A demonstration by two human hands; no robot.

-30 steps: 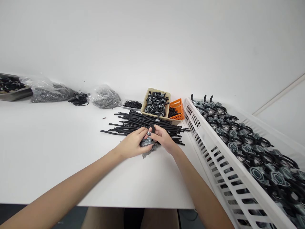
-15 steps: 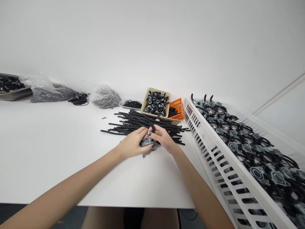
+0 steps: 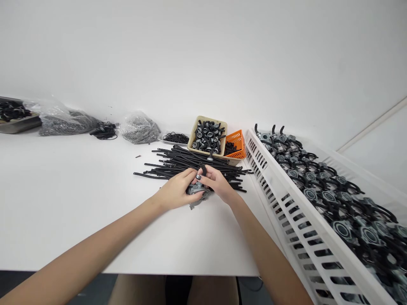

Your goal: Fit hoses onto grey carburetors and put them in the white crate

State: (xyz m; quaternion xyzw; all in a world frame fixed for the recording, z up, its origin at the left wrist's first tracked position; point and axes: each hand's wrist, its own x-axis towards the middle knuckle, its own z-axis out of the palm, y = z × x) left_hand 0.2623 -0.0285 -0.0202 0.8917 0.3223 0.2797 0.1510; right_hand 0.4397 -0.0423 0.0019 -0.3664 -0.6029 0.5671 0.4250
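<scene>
My left hand is wrapped round a grey metal carburetor, holding it just above the white table. A short, curved black rubber hose sticks up at the carburetor's top. The fingers of my right hand pinch this hose, with the thumb on its near side. Where hose and metal meet is hidden behind my fingers. Just beyond both hands lies a loose pile of long black rubber hoses.
At right, a white slotted crate holds many carburetors with hoses. Behind the pile stand a cream basket of capped black parts and an orange basket. Plastic bags of small parts and a metal tray sit along the wall.
Both hands keep their hold on the carburetor and hose, almost still. The whole view has shifted very slightly.
</scene>
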